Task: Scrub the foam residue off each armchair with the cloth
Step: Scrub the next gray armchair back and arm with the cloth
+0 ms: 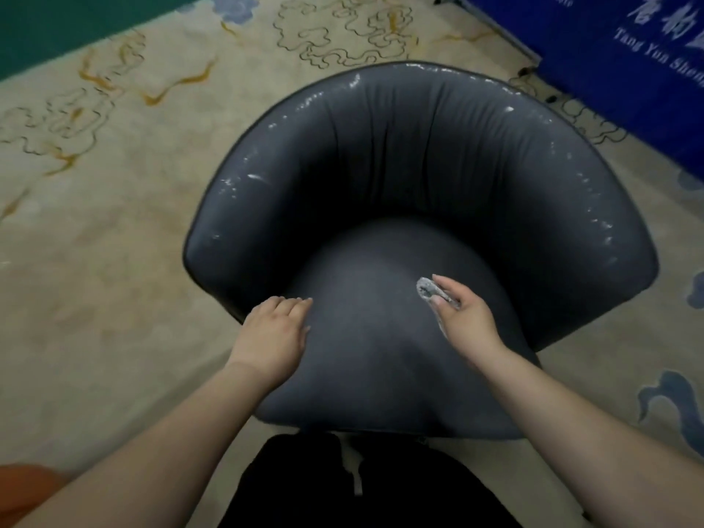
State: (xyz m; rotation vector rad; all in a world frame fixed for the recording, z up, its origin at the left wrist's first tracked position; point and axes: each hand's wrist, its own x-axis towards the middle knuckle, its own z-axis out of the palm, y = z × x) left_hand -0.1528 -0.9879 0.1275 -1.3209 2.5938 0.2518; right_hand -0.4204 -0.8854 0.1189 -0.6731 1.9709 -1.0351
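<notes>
Below your head camera stands a dark grey armchair [419,177] with a curved back, seen from above on a cream patterned carpet [114,230]. White foam residue [255,177] streaks the rim of the back: flecks along your left side, a run across the top edge, and a dotted line down your right side toward the arm. Your left hand [276,331] rests flat on the left part of the seat cushion, fingers straight and close together, holding nothing. Your right hand [463,318] is over the right part of the seat with its grip closed on a small grey-white cloth [426,288], pinched between thumb and fingers; one end of the cloth sticks out past the fingertips toward the middle of the seat. You cannot tell whether the cloth touches the cushion. A blue board with white lettering [628,55] stands at the upper right, just behind the chair. Dark clothing [362,489] fills the bottom centre, and an orange object [23,485] shows at the lower left corner.
</notes>
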